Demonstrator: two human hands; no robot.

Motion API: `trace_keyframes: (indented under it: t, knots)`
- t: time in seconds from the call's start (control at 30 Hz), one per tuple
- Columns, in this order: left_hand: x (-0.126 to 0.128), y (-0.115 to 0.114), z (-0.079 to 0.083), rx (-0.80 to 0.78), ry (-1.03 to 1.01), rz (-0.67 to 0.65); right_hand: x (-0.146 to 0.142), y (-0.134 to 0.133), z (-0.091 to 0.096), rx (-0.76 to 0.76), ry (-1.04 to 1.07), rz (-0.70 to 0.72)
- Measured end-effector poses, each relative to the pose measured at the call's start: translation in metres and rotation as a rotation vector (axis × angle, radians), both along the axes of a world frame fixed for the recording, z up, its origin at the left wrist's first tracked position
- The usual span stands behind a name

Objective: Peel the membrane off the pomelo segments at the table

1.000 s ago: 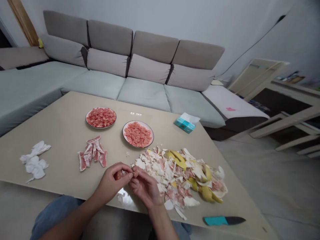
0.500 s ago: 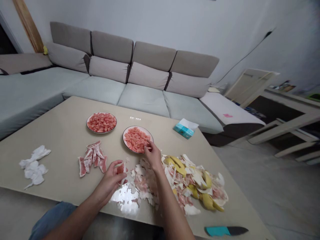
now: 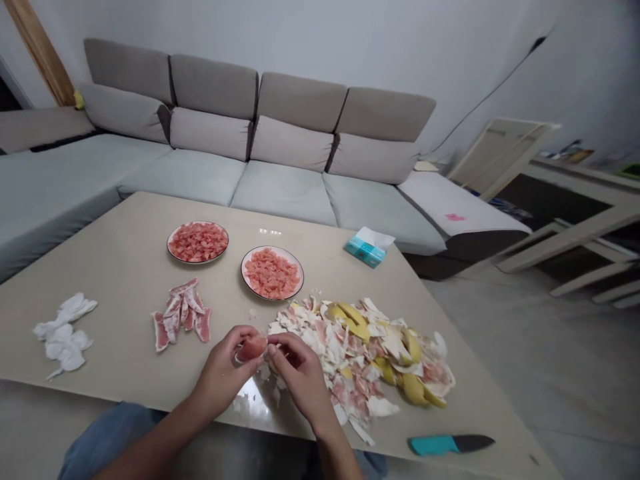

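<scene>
My left hand [image 3: 227, 363] is closed around a pink pomelo segment [image 3: 253, 347], its flesh showing between thumb and fingers. Thumb and forefinger of my right hand [image 3: 297, 373] pinch at the segment's right end; the exact bit between them is too small to make out. Beyond my hands, a dark-rimmed plate [image 3: 301, 279] bears loose pink pulp pieces [image 3: 273, 272]. To the left lies a small heap of unpeeled pomelo segments [image 3: 183, 313], still in whitish membrane. Pomelo peel and membrane scraps [image 3: 350, 360] are spread just right of my right hand.
A second plate of pulp [image 3: 197, 241] stands farther back on the table [image 3: 115, 267]. Crumpled tissues [image 3: 65, 337] lie at the left, a tissue pack [image 3: 369, 247] at the back right. A knife with a teal handle [image 3: 435, 445] rests near the front right edge. Behind is a sofa [image 3: 280, 190].
My right hand has come back from the nearer pulp plate to the segment in my left hand. Both hands now meet at it. The view has shifted slightly.
</scene>
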State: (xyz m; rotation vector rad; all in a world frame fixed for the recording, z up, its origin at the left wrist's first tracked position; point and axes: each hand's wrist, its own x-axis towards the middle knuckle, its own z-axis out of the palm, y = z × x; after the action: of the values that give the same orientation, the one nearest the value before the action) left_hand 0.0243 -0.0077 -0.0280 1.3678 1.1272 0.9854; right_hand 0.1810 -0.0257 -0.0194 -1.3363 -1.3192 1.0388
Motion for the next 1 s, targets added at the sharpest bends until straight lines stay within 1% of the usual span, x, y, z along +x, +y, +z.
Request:
trace_keyframes:
  t: [0.1,0.17,0.4,0.57,0.8,0.9,1.0]
  knots:
    - [-0.0023,0.0014,-0.0041,0.122,0.116,-0.026,0.0025,0.0000,0.0022,0.028,-0.012,0.019]
    - [-0.0035,0.0016,-0.0055,0.164,0.152,-0.040,0.0043,-0.0007,0.0023,0.037,-0.023,0.022]
    - [-0.0043,0.0020,-0.0048,0.155,0.137,-0.075,0.0098,-0.0033,0.0041,0.067,-0.037,0.042]
    - [-0.0040,0.0020,-0.0061,0.236,0.181,-0.057,0.0091,-0.0042,0.0057,0.058,-0.073,-0.007]
    - [-0.0063,-0.0001,-0.0025,0.347,0.238,-0.116,0.0071,-0.0042,0.0035,0.069,-0.151,-0.032]
    - [-0.0061,-0.0002,-0.0017,0.346,0.239,-0.132,0.0064,-0.0045,0.0033,0.085,-0.175,-0.055]
    - [-0.0035,0.0012,-0.0039,0.245,0.190,-0.122,0.0057,-0.0049,0.0043,0.076,-0.151,-0.087]
